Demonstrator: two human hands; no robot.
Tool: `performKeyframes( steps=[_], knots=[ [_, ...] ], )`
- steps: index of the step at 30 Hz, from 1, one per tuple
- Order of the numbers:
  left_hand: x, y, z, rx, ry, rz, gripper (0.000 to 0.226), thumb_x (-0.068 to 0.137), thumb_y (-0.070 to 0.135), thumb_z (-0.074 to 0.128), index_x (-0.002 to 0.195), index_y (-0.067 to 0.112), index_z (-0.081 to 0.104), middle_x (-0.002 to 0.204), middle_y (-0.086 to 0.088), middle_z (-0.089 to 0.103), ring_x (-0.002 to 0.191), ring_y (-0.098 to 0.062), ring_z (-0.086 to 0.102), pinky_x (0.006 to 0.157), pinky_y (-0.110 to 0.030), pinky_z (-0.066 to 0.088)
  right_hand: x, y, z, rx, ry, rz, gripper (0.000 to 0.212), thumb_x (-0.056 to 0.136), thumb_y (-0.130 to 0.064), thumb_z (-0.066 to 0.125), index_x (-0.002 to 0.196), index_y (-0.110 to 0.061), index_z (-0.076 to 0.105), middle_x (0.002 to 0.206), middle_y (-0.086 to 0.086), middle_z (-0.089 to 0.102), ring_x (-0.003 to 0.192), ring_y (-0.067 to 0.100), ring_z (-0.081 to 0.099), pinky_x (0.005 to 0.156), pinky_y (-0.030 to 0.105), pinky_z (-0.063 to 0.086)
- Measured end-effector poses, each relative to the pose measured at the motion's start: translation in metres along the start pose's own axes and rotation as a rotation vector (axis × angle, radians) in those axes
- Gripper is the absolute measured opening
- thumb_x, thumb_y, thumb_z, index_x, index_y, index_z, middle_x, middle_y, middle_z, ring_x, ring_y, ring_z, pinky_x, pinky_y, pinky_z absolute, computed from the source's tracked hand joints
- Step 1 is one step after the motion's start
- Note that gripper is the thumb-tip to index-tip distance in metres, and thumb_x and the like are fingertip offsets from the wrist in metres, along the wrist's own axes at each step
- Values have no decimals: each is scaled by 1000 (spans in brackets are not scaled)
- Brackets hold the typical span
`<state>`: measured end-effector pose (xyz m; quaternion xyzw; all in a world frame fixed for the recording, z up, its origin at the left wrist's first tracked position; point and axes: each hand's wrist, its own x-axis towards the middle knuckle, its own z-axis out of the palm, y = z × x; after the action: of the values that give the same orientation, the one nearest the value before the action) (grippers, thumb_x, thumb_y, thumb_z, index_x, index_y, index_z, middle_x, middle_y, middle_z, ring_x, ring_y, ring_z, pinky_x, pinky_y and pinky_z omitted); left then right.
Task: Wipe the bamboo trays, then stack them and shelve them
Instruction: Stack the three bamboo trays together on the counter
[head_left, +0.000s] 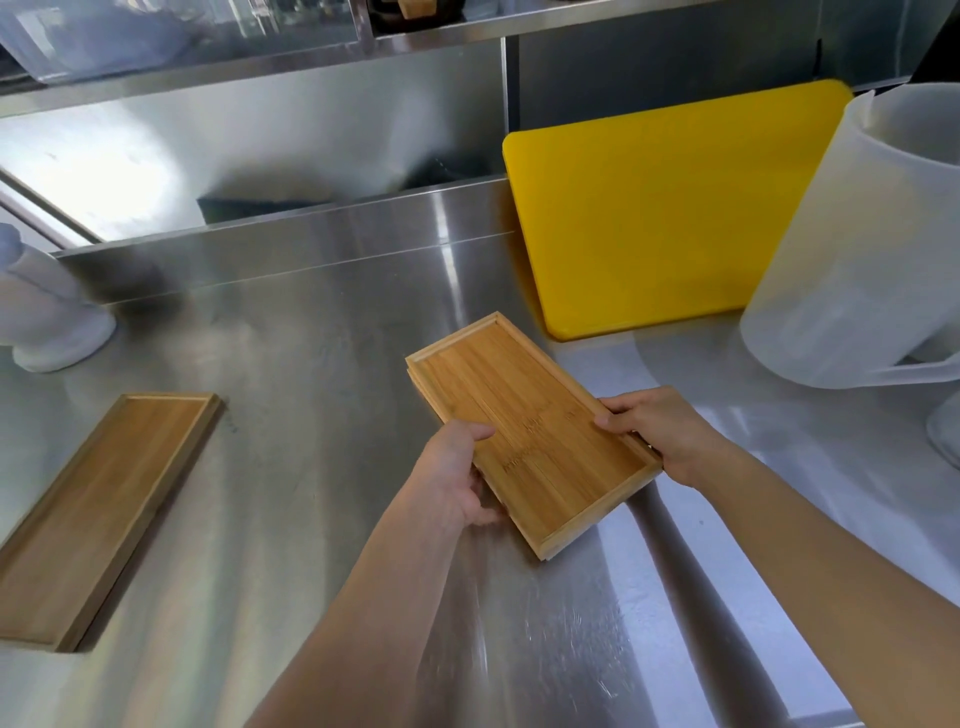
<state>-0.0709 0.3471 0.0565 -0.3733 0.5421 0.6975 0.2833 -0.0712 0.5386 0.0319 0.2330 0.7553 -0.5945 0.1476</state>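
Observation:
A small stack of bamboo trays (524, 415) is held just above the steel counter (322, 364), near the middle, angled with its far end toward the yellow board. My left hand (454, 478) grips the stack's left long edge, thumb on top. My right hand (657, 431) grips the right long edge near the closer corner. Layered edges show at the stack's far left corner; how many trays it holds I cannot tell. A single bamboo tray (98, 509) lies flat on the counter at the left, apart from both hands.
A yellow cutting board (660, 208) leans against the back wall at the right. A large translucent plastic pitcher (852, 244) stands at the far right. A white container (47, 317) stands at the left edge. A steel shelf (441, 26) runs overhead.

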Motion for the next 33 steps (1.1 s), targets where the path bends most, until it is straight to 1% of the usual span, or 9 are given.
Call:
performKeyframes(
  steps=[3,5,7,9,13,24,28,30,33],
  knots=[
    [2,-9,-1,5,53,72,16,93,9,48,107,10,56,86,-8,61,75,-22,57,67,-39,48,-2,0,8,38,63,-22,27,83,-7,64,109,-7,67,102,4,65,91,18,59,84,34,47],
    [10,-19,-3,-25,61,100,19,94,10,47,108,7,59,90,-11,65,79,-26,61,70,-39,51,-5,1,14,62,86,-31,28,83,-6,64,110,-6,66,104,6,64,101,22,57,96,39,44],
    [22,-29,-2,-24,79,168,27,94,15,45,118,10,58,105,-11,66,91,-29,63,75,-40,53,-8,3,20,56,91,-40,30,84,-6,62,114,-4,64,104,6,61,101,21,54,98,38,43],
    [28,-38,0,27,92,255,33,95,24,43,126,20,52,119,-5,63,105,-28,60,90,-48,51,-9,5,25,58,95,-53,30,85,-7,61,115,-4,63,107,7,61,102,21,53,100,39,42],
    [32,-47,-2,23,95,318,38,100,25,35,137,29,39,130,2,54,118,-26,52,104,-54,41,-11,7,28,50,107,-66,28,87,-9,60,114,-5,64,112,8,63,105,22,55,99,39,42],
    [20,-36,-26,40,103,440,44,101,23,34,144,30,30,139,2,49,124,-23,48,107,-51,38,-19,-5,52,49,120,-150,28,90,-16,56,116,-8,63,106,2,57,100,19,49,89,36,40],
    [6,-14,-54,72,111,525,38,102,15,34,137,28,41,127,6,55,110,-17,54,92,-35,44,-27,-18,77,133,47,-149,30,89,-16,57,118,-11,60,113,5,59,108,25,52,98,44,43],
    [-1,0,-73,117,114,555,38,102,14,35,137,25,43,128,3,57,113,-19,55,94,-38,46,-32,-26,93,181,-15,-132,32,89,-15,57,120,-13,57,113,4,58,105,26,53,95,46,44],
    [-11,21,-109,188,139,575,37,102,19,37,138,22,43,131,0,57,119,-24,54,104,-49,43,-40,-38,121,235,-144,-129,34,88,-12,58,121,-12,55,102,1,62,94,20,58,81,37,47]
  ],
)
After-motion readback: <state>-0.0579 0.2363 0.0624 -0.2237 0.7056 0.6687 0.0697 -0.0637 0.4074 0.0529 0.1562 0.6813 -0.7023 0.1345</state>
